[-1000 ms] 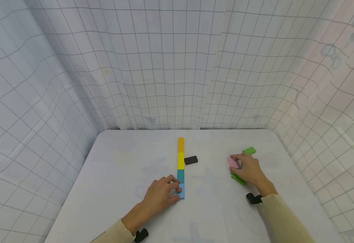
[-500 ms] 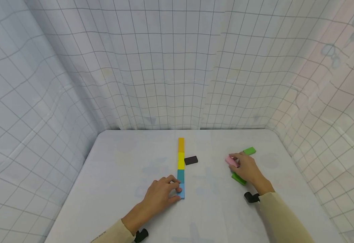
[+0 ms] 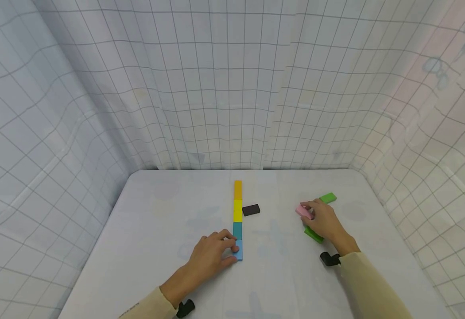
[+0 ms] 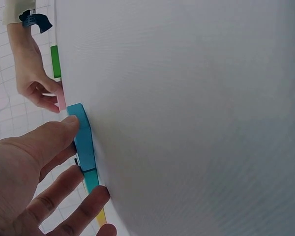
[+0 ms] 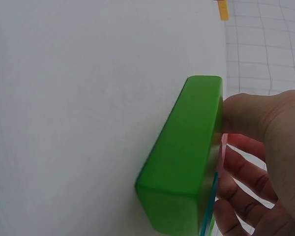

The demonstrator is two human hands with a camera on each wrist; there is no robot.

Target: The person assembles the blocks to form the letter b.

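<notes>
My left hand [image 3: 211,254] pinches a light blue block [image 3: 238,257] at the near end of a straight row, its thumb against the block in the left wrist view. Beyond it in line lie a teal block [image 3: 237,230], a yellow block [image 3: 238,212] and an orange block [image 3: 238,190]. On the right, my right hand [image 3: 326,221] holds a pink block [image 3: 302,212] between thumb and fingers. Close beside that hand are a dark green block [image 3: 313,235] and a lighter green block [image 3: 328,197]. A thin teal edge [image 5: 209,206] shows behind the dark green block in the right wrist view.
A black block [image 3: 251,210] lies at the right side of the yellow one. White grid-patterned cloth [image 3: 232,88] hangs behind the white table [image 3: 156,212] and along both sides. A black wrist device [image 3: 330,259] sits below the right hand.
My right hand has shifted slightly left with the pink block, mostly in the first half second. The left hand and the row have stayed put.
</notes>
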